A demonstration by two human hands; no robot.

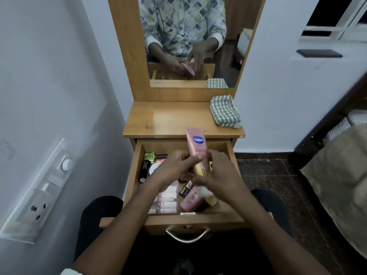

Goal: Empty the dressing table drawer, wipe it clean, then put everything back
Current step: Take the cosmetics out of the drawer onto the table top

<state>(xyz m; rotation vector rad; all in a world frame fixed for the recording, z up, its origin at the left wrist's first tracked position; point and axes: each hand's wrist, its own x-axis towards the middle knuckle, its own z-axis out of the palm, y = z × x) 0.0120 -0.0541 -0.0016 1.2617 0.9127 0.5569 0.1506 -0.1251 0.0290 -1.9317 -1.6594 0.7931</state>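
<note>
At centre frame both hands hold a pink Vaseline tube (196,144) upright over the open drawer (137,171). The left hand (174,167) pinches its middle and the right hand (220,175) curls round its lower end. A checked cloth (225,112) lies on the tabletop at upper right.

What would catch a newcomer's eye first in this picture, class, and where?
The pink lotion tube, held nearly upright by the left hand and right hand above the open drawer, stands out first. The drawer is crowded with cosmetics, and a green checked cloth lies at the tabletop's right end.
</note>
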